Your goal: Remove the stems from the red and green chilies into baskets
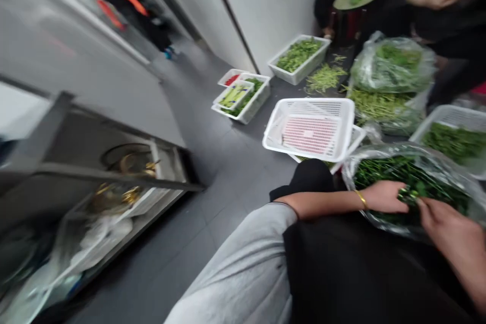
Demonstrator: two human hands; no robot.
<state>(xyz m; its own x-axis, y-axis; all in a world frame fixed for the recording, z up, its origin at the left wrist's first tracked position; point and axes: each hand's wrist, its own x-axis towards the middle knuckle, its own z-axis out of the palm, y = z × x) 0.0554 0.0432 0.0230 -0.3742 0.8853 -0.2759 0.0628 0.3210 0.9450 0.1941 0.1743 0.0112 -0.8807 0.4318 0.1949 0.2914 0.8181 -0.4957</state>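
A: Where are the greens, and how is the grip?

B: A small dark-green leafy bunch (pixel 408 195) lies over the open clear plastic bag (pixel 379 151). The left hand (pixel 385 196), gold bracelet at its wrist, closes on it; the right hand (pixel 451 225) pinches it with thumb and fingers.

A: What is done, what is left?

B: One bunch is in hand; plenty lies within the bag. Whether any has been sorted out cannot be told.

A: Surroundings and obstacles?

B: Beyond the knee, a white perforated plastic basket (pixel 343 111) rests on another container. Loose pale-green stems (pixel 325 78) litter the dark grey tiled floor (pixel 228 162). The bag's crumpled rim appears the likeliest hindrance.
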